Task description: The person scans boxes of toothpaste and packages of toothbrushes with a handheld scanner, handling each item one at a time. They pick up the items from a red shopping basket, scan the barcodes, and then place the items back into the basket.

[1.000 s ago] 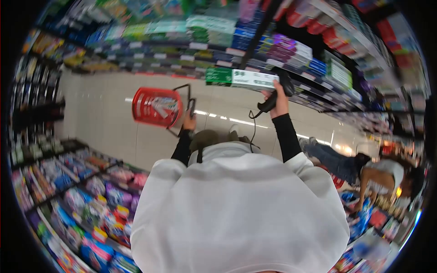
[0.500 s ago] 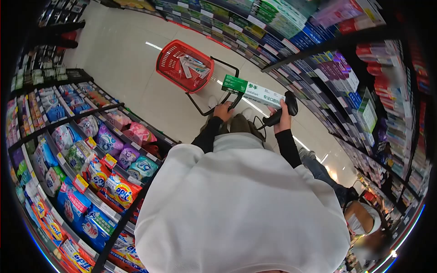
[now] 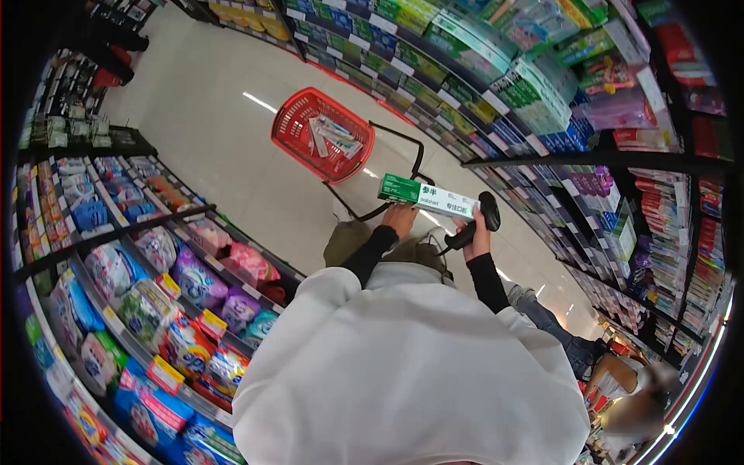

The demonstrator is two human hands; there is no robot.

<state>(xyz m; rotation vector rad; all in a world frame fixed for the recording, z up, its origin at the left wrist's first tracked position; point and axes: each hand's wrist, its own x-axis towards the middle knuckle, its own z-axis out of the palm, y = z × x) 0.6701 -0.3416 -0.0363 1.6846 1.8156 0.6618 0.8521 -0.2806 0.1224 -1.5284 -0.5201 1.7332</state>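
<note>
My left hand [image 3: 399,220] is closed around the black handle [image 3: 421,149] of a red shopping basket [image 3: 281,128]. Several slim packs [image 3: 339,138] lie inside the basket. My right hand [image 3: 478,239] grips a black barcode scanner [image 3: 490,211], its head up and to the right. A green and white toothpaste box [image 3: 428,194] spans the space between my hands. Its right end rests at my right fingers beside the scanner, and its left part covers some of the handle above my left fingers. Which fingers carry the box is partly hidden.
Shelves of detergent bags [image 3: 186,345] line the left side. On the right, shelves [image 3: 465,163] hold many boxed goods. A person [image 3: 558,322] is at the lower right, and dark-clothed legs [image 3: 101,46] show at the far upper left. Pale tiled floor [image 3: 209,101] runs between.
The view has shifted, so the basket, box and hands sit lower in it. My left hand is now closer to the box's underside. The scanner and box remain together at my right hand.
</note>
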